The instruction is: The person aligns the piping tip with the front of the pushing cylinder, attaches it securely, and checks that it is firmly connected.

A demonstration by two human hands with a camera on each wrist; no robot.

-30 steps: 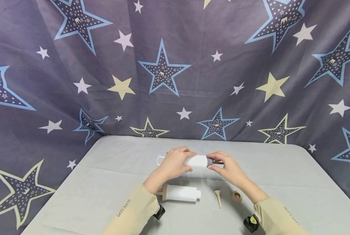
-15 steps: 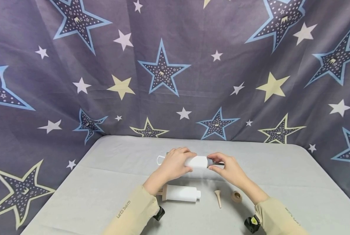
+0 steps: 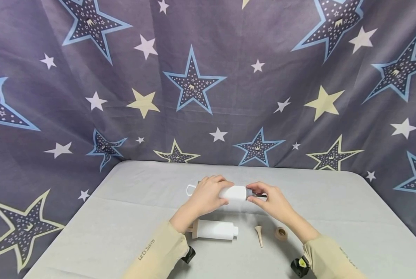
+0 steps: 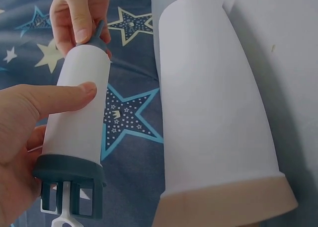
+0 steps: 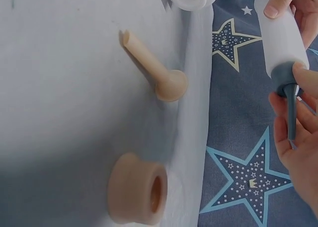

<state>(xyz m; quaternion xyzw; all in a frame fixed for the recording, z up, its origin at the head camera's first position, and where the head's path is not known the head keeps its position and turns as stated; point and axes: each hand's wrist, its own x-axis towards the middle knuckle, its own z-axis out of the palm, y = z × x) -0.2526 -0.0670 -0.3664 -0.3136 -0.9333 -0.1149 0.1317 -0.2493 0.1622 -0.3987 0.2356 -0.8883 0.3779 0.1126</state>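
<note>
My left hand [image 3: 210, 194] grips the white barrel of a plunger-type sausage stuffer [image 3: 236, 192], held sideways above the table. Its dark teal end cap [image 4: 69, 167] and white plunger pull ring [image 3: 190, 190] show on the left. At the other end, my right hand [image 3: 271, 197] pinches the teal collar [image 5: 283, 75] between thumb and fingers. A slim teal nozzle [image 5: 291, 115] sticks out through this collar towards the right palm. Nearer the person lies a second stuffer [image 3: 215, 229], white with a beige end cap; its left end is partly hidden by my left forearm.
To the right of the second stuffer lie a beige funnel-shaped nozzle [image 3: 259, 235] and a beige ring collar [image 3: 281, 233]. The table [image 3: 333, 209] has a pale grey cover. Behind it hangs a dark curtain [image 3: 242, 100] patterned with stars.
The right hand's fingers shift slightly around the teal collar. The left hand keeps its grip on the barrel, and the things on the table stay put.
</note>
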